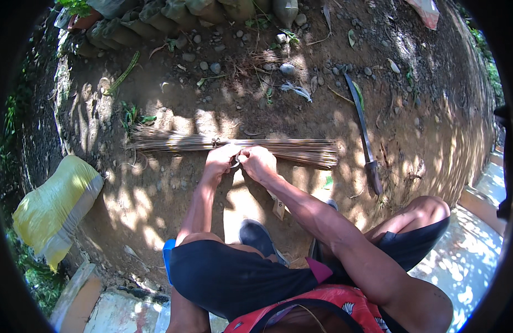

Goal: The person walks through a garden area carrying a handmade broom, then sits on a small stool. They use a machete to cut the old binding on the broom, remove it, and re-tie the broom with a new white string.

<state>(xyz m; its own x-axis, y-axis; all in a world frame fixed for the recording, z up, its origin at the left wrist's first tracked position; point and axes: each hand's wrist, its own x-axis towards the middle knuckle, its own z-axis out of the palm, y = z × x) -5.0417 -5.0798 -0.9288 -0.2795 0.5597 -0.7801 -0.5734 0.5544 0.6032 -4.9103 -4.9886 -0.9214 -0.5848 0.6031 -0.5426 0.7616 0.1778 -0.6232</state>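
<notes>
A long bundle of thin brown sticks lies crosswise on the ground in front of me, its ends fanning out on both sides. A dark tie cinches it just left of its middle. My left hand and my right hand meet at the bundle's near edge, right of that tie. Both have their fingers closed in a pinch. A small curl of thin strip shows between them; the fingers hide most of it, and I cannot tell whether it passes round the sticks.
A long-bladed machete with a dark handle lies to the right. On the left rests a yellow sack. Filled bottles line the far edge. A pale frayed strip and stones dot the soil. A wooden piece lies near my shoes.
</notes>
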